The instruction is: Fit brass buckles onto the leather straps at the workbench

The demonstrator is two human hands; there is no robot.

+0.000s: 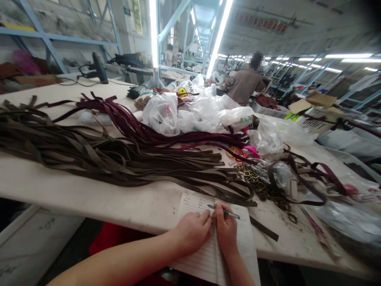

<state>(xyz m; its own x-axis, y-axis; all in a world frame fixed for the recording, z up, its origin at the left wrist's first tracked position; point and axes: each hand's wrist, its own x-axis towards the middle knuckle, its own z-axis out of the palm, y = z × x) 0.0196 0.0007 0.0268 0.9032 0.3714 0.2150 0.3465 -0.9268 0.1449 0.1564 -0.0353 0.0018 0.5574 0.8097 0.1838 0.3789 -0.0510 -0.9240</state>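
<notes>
A lined notebook (198,260) lies open at the table's front edge, with handwriting near the top of its left page. My right hand (226,230) rests over the right page, its fingers closed around a dark pen (231,214) that points left. On the left page sits my left hand (193,232), fingers bent and pressed together, their tips close to my right hand. Whatever may be under those fingers is hidden. Just beyond the notebook, long dark brown straps (143,163) stretch across to the left. One short strap end (264,228) pokes out beside the right page.
Maroon straps (166,139) and white plastic bags (190,113) lie farther back. Bronze-coloured metal rings (256,180) are heaped right of the straps, near scissors (314,222) and clear plastic (351,222). Behind the table, a person in brown (245,85) faces away.
</notes>
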